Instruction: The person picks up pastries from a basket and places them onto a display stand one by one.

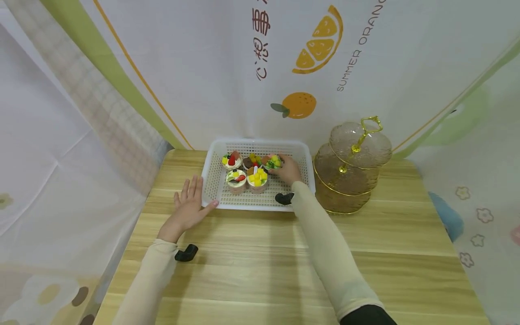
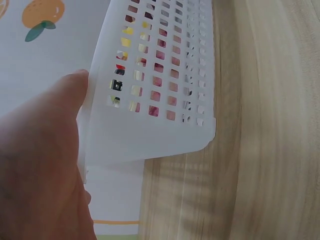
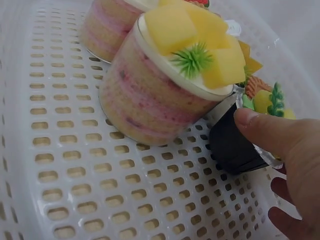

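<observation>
A white perforated plastic basket (image 1: 211,158) holds several toy dessert cups topped with fruit. My right hand (image 1: 289,169) reaches into its right half and grips a black dessert cup (image 3: 231,142) with green and yellow topping, the thumb on its rim. Beside it in the right wrist view stands a clear pink-layered cup (image 3: 155,97) with yellow cubes on top. My left hand (image 1: 188,208) lies at the basket's left end, fingers straight and spread. In the left wrist view the thumb rests along the basket's rim.
A three-tier stand (image 1: 341,194) with smoky scalloped plates and a gold handle stands just right of the basket. Both are on a wood-grain table (image 1: 243,271), against a printed white cloth (image 1: 227,90) at the back. More cloth hangs at both sides.
</observation>
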Available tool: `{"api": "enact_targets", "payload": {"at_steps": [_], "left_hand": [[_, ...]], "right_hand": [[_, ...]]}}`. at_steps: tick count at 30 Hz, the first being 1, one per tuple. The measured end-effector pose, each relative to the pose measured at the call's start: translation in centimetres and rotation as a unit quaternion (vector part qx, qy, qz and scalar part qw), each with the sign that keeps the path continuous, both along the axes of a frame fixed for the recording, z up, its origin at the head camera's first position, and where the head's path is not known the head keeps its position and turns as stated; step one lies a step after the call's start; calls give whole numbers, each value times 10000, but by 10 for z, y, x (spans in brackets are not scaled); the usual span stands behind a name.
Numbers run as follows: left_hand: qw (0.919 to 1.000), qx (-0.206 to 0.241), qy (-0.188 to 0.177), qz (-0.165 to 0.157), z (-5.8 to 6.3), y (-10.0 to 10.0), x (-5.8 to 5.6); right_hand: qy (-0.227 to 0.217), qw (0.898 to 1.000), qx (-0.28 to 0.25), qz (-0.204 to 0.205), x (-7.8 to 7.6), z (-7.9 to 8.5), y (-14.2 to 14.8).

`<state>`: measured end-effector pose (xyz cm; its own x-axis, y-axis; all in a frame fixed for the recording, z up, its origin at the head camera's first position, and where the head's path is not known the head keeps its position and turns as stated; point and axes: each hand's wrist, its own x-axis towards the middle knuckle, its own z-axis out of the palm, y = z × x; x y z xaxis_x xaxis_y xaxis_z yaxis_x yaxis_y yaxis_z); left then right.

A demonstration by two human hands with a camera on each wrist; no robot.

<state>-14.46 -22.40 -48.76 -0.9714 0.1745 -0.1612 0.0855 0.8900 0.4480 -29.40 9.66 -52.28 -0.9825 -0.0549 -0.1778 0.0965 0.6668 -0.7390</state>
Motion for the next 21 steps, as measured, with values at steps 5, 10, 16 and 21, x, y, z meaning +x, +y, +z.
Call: {"api": "enact_targets", "payload": {"at_steps": [5, 10, 16, 21], "left_hand": [[10000, 34, -5, 16, -1, 1, 0], [10000, 92, 14, 27, -2, 1, 0], [9999, 96, -9, 28, -3, 1, 0], [9998, 174, -37, 39, -2, 1, 0]], "right_hand": [[-92, 9999, 39, -49, -1, -1, 0], [-131, 9999, -16, -106, -4, -6, 2], [-136, 9997, -48, -214, -7, -11, 3], [-101, 9993, -185, -313, -10, -12, 2]]}}
